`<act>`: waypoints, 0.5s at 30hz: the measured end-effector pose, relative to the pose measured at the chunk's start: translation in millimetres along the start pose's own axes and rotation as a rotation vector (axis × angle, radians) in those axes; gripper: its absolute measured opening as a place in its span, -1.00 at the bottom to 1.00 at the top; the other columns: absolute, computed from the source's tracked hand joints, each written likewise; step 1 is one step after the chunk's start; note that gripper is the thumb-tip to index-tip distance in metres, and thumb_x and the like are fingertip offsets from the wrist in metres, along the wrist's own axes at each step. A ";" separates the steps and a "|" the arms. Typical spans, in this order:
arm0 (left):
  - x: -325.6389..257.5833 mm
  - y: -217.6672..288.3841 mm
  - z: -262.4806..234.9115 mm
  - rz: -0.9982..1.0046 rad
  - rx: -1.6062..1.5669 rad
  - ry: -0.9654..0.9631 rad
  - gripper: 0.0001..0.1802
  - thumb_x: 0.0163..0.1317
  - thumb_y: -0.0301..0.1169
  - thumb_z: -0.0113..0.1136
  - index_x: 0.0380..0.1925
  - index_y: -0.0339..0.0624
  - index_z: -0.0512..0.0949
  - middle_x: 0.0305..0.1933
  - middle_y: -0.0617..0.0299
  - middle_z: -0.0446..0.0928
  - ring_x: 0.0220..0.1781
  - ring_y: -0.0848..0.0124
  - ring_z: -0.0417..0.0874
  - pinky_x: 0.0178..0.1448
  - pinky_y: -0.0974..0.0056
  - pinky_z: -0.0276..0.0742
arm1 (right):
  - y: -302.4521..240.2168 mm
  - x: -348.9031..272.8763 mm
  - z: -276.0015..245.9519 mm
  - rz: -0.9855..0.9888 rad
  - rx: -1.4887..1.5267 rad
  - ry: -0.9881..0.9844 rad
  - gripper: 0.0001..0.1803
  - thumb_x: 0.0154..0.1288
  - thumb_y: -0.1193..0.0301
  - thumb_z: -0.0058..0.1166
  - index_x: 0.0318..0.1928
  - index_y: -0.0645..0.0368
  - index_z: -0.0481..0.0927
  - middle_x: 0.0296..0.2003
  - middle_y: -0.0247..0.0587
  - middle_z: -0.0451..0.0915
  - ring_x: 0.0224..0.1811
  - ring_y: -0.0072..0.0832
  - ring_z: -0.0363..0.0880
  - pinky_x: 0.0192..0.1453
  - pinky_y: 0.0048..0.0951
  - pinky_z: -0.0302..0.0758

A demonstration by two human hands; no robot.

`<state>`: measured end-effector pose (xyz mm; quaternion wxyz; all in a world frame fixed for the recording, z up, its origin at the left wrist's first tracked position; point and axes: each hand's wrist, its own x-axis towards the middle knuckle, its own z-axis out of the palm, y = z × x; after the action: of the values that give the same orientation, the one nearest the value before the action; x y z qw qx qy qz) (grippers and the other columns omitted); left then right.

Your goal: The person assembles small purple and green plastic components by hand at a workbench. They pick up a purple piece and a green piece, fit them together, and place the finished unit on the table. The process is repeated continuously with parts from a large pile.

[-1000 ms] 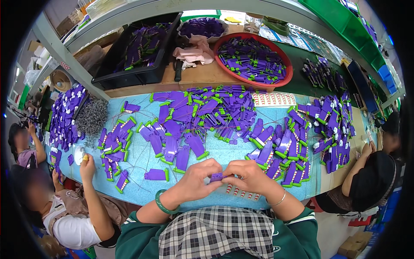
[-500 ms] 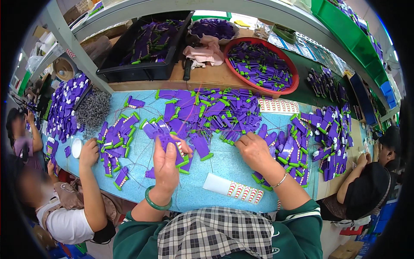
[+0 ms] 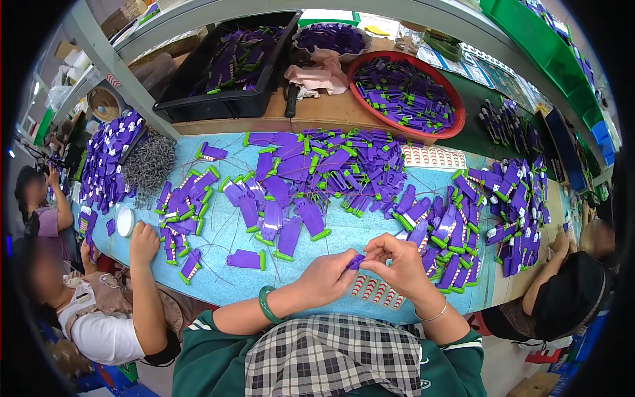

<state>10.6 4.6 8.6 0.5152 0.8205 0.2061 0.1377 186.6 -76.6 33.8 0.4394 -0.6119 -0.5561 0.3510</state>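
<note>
Over the front of the blue tabletop my two hands meet at a small purple plastic piece (image 3: 355,263). My left hand (image 3: 325,276), below a green bangle, is closed round it, hiding most of its shape. The thumb and fingertips of my right hand (image 3: 399,266) pinch at its other side. Partly under my hands lies a sticker sheet (image 3: 376,291) with red and white chevron strips. Several flat purple pieces with green ends (image 3: 289,238) lie just beyond my left hand. To the right of my right hand is a heap of purple and green pieces with striped stickers (image 3: 456,241).
A large purple and green heap (image 3: 344,165) covers the table's middle back. Behind stand a black bin (image 3: 218,109) and a red basin (image 3: 456,119). Grey metal parts (image 3: 149,165) are piled at left, near a white lid (image 3: 125,221). Co-workers sit on both sides.
My left hand has let go of the flat purple pieces, which now lie on the table, and moved right. My right hand has come back from the heap; both hands now hold a small purple piece.
</note>
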 end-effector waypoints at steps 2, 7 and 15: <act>-0.9 4.2 -0.1 0.031 0.103 -0.008 -0.87 0.24 -0.42 0.05 -0.27 -0.20 0.36 -0.44 -0.05 0.50 -0.38 -0.08 0.54 -0.34 -0.03 0.40 | -5.1 -0.7 -1.8 -0.019 -0.085 0.001 -0.77 0.08 0.53 0.32 -0.27 0.24 0.53 -0.49 -0.25 0.62 -0.47 -0.57 0.62 -0.39 -0.56 0.54; -0.9 5.0 0.9 0.029 0.142 -0.003 -0.83 0.27 -0.35 0.04 -0.32 -0.26 0.43 -0.51 -0.01 0.49 -0.43 -0.01 0.56 -0.36 0.04 0.40 | -6.1 2.4 -4.0 -0.212 -0.196 -0.023 -0.77 0.09 0.46 0.30 -0.30 0.24 0.52 -0.51 -0.20 0.54 -0.52 -0.40 0.56 -0.46 -0.44 0.47; -3.5 3.6 10.5 -0.240 -0.282 -0.092 -0.76 0.32 -0.33 0.03 -0.18 -0.27 0.54 -0.43 0.07 0.63 -0.42 0.21 0.67 -0.31 0.19 0.54 | 2.9 -6.1 8.1 -0.006 -0.105 -0.052 -0.84 0.15 0.44 0.22 -0.40 0.26 0.52 -0.51 -0.15 0.53 -0.50 -0.32 0.55 -0.38 -0.35 0.46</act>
<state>12.9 -6.7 7.3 0.6466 0.7151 0.2575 0.0648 179.5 -81.4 27.8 0.3930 -0.6231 -0.5868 0.3360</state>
